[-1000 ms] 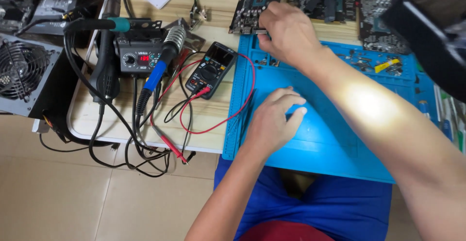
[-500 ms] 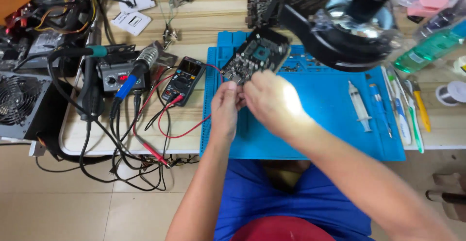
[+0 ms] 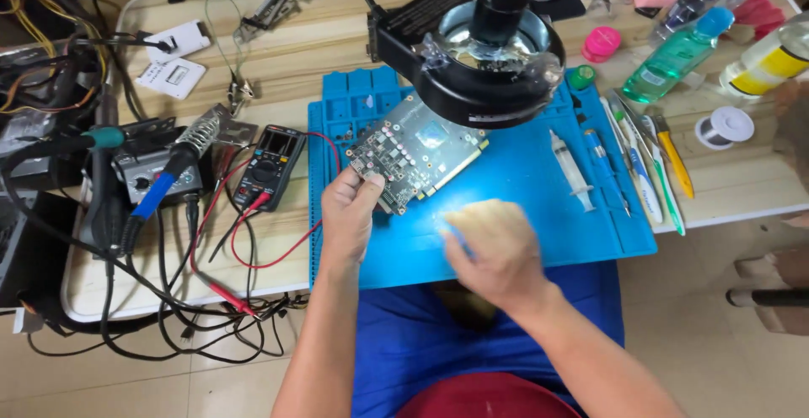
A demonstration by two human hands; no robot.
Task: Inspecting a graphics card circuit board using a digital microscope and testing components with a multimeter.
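The black ring lamp (image 3: pixel 489 64) hangs low over the far half of the blue mat (image 3: pixel 522 207), crowding any reach from above. The mat's near right part lies open, hemmed on the right by the syringe (image 3: pixel 573 169) and a row of hand tools (image 3: pixel 645 161). On the left, red probe leads (image 3: pixel 253 254) and black cables (image 3: pixel 152 300) tangle around the multimeter (image 3: pixel 270 165).

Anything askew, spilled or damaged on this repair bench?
Nothing spilled or visibly broken. The circuit board lies skewed on the blue mat, its corner pinched by the left hand; the right hand hovers empty. Tangled cables hang off the table's front edge.
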